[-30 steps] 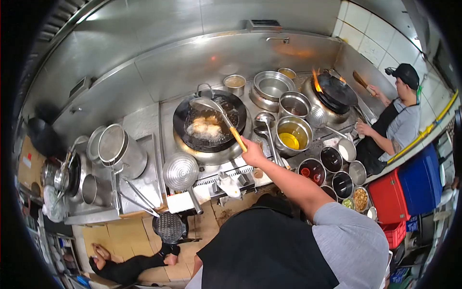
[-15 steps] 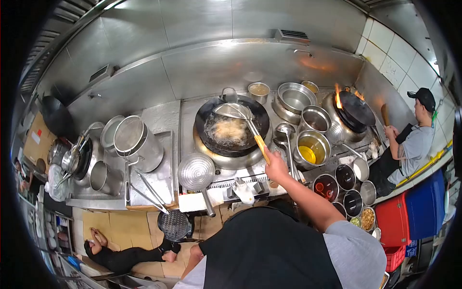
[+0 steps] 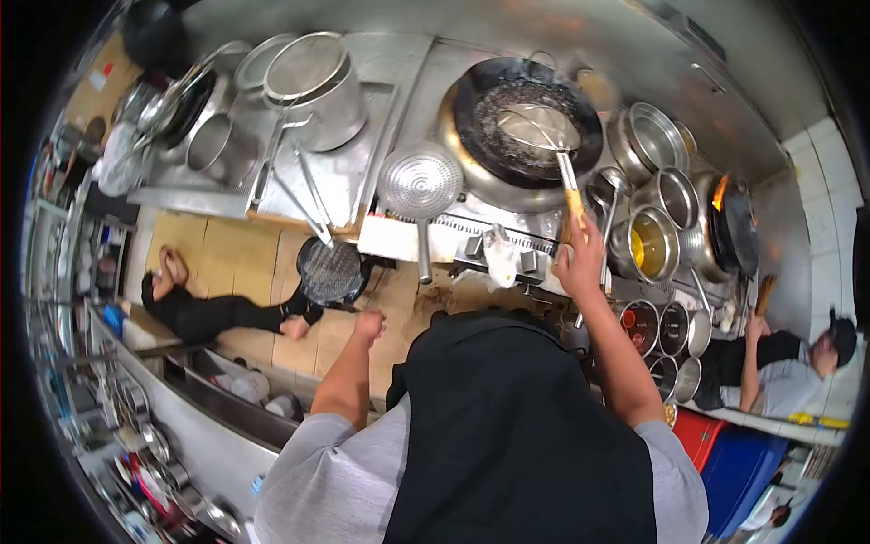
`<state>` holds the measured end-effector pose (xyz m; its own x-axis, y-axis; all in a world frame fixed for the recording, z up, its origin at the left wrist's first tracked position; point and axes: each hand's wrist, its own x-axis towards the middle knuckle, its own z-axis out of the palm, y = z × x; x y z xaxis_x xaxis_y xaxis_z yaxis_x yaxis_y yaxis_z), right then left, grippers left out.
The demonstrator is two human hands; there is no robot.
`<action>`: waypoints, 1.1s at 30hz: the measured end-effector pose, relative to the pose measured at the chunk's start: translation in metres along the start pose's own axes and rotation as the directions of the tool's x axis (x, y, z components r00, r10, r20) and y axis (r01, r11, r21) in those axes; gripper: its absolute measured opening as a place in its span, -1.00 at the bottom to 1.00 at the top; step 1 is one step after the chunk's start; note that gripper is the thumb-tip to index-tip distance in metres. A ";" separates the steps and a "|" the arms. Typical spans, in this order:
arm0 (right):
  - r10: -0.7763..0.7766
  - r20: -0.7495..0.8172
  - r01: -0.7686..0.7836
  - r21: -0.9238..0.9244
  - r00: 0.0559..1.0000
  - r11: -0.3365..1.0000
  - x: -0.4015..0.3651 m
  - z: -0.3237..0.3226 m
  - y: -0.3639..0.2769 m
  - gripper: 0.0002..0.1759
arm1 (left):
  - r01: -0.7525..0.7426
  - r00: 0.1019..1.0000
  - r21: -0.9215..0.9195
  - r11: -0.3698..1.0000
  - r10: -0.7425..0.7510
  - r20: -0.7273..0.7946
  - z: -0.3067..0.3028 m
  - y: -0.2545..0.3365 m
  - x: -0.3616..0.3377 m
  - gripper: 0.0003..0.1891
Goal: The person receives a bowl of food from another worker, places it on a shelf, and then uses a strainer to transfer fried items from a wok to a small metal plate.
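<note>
Clock positions run from the middle of the view.

1. The steel counter (image 3: 391, 54) stretches across, carrying cookware.
2. At 10 o'clock, 1 small open pot (image 3: 211, 150).
3. At 11, 1 tall pot (image 3: 333, 113).
4. At 12, 1 perforated skimmer (image 3: 420, 179), handle toward the front edge.
5. At 1, 1 black wok (image 3: 478, 131) on its burner.
6. At 3, 1 pot of yellow liquid (image 3: 662, 240).

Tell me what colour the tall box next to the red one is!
Blue, clearest in the head view.
</note>
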<state>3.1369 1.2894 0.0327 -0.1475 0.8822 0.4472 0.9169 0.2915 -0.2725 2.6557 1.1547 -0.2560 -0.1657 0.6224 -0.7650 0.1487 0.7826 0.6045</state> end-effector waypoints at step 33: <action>-0.188 0.947 -0.949 0.286 0.259 0.133 -0.206 0.214 0.048 -0.74 | 0.040 0.991 -0.809 0.586 0.079 0.106 0.106 0.200 -0.157 -0.46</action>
<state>3.1324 1.2006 -0.2546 -0.5618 0.5243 -0.6399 0.1559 -0.6926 -0.7043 2.8149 1.2120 -0.0380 -0.0495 0.6771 -0.7343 -0.7085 0.4944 0.5036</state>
